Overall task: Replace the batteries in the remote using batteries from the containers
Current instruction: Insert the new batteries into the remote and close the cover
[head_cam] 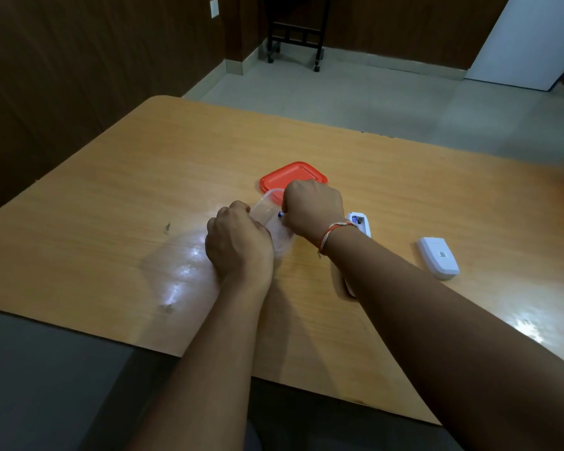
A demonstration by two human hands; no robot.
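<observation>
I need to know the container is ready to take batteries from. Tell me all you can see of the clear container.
The clear container is a transparent plastic tub, lid off, tilted up off the table. The left hand grips its near side; the right hand is at its mouth, with a small blue-tipped object at the fingertips. The red lid lies flat just behind it.

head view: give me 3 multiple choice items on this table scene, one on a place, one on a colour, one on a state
1. Where does the lid lie?
A. behind the clear container
B. on the floor
C. on the remote

2. What colour is the lid?
A. blue
B. red
C. green

3. The clear container is:
A. sealed
B. stacked on another
C. open

Key: 1 A, it lies flat on the table just beyond the container; 2 B, it is plainly red; 3 C, the lid is off and the right hand reaches in.
</observation>
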